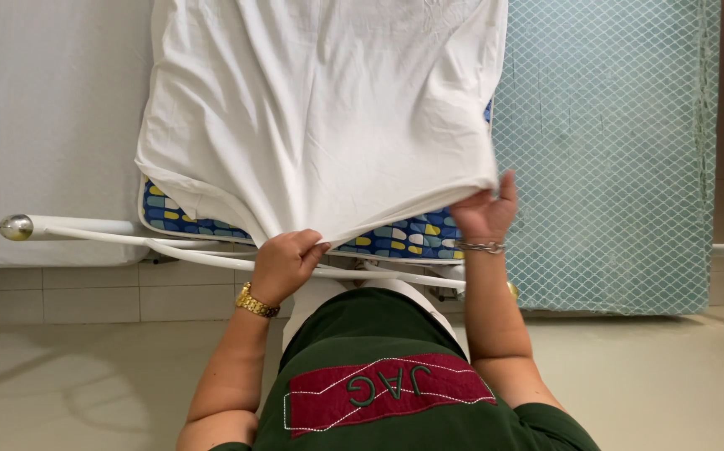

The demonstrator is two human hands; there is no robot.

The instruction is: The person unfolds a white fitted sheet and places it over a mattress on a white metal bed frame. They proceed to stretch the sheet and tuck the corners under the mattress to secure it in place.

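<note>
L hand [285,264] and R hand [485,210] both pinch the white cloth [320,108] edge; it could slip off the patterned board [403,238], I think, if pulled unevenly.

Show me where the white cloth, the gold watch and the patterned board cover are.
white cloth [320,108], head view, middle of fabric
gold watch [256,302], head view, band on left wrist
patterned board cover [412,236], head view, near edge

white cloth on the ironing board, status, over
Left hand and right hand both grip white cloth near edge. Cloth draped over patterned ironing board. Nothing in the way.
</note>
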